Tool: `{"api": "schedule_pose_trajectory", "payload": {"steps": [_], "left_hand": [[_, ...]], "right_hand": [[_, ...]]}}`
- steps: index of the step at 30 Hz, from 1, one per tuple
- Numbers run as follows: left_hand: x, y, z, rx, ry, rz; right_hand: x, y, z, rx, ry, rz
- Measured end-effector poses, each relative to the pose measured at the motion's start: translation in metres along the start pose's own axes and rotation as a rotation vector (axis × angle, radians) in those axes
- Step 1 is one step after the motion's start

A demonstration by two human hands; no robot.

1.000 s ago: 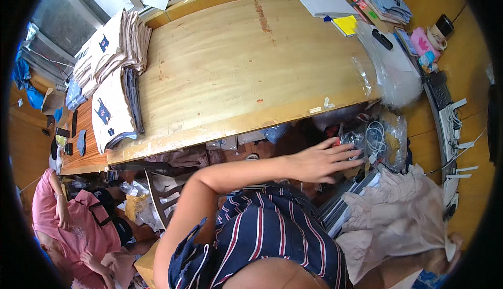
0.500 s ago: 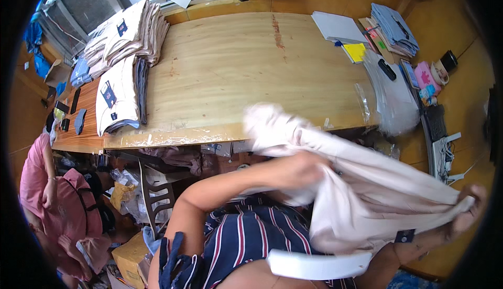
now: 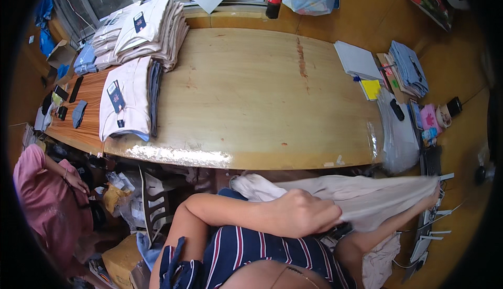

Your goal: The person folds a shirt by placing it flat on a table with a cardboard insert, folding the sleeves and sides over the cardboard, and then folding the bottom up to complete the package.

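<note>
A pale pink garment point(image 3: 367, 194) is stretched sideways in front of my body, just below the table's near edge. My left hand point(image 3: 306, 213) is closed in a fist on it near the middle, in front of my striped top. Far to the right, my right hand point(image 3: 430, 197) grips the garment's other end with the arm reaching out. One part of the cloth spreads left past my left wrist, and another part hangs below my right forearm. Its exact kind cannot be made out from these folds.
The wooden table point(image 3: 251, 105) holds folded pale garments point(image 3: 128, 97) with a dark tag, beside a taller garment stack point(image 3: 152, 32). Papers point(image 3: 398, 132) and a blue folded stack point(image 3: 408, 69) lie at right. A person in pink point(image 3: 50, 200) is at left, near a chair point(image 3: 152, 200).
The garment has dropped from above the table edge to below it and is pulled straighter. My right hand has moved up and left; my left hand is lower. The view has shifted.
</note>
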State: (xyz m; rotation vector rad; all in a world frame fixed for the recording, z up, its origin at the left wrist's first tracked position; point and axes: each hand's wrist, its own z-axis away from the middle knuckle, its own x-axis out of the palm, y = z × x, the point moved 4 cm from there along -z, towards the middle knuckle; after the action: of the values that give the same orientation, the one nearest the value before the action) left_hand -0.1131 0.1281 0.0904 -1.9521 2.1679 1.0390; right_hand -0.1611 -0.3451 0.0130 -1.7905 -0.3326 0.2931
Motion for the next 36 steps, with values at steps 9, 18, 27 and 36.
{"api": "schedule_pose_trajectory", "payload": {"steps": [9,18,27,36], "left_hand": [[-0.116,-0.15,0.105,-1.046,0.562,-0.21],[-0.139,-0.202,0.228,-1.481,-0.043,-0.961],[-0.121,-0.289,0.158,-0.721,-0.016,-0.801],[-0.071,-0.266,0.131,-0.869,-0.06,-0.868]], "right_hand": [[0.47,-0.168,0.134,-0.818,-0.983,-0.045],[0.476,-0.003,0.251,-0.668,-1.199,0.432],[0.327,0.136,0.093,-0.69,-0.717,1.167],[0.344,0.102,0.09,-0.685,-0.439,0.66]]}}
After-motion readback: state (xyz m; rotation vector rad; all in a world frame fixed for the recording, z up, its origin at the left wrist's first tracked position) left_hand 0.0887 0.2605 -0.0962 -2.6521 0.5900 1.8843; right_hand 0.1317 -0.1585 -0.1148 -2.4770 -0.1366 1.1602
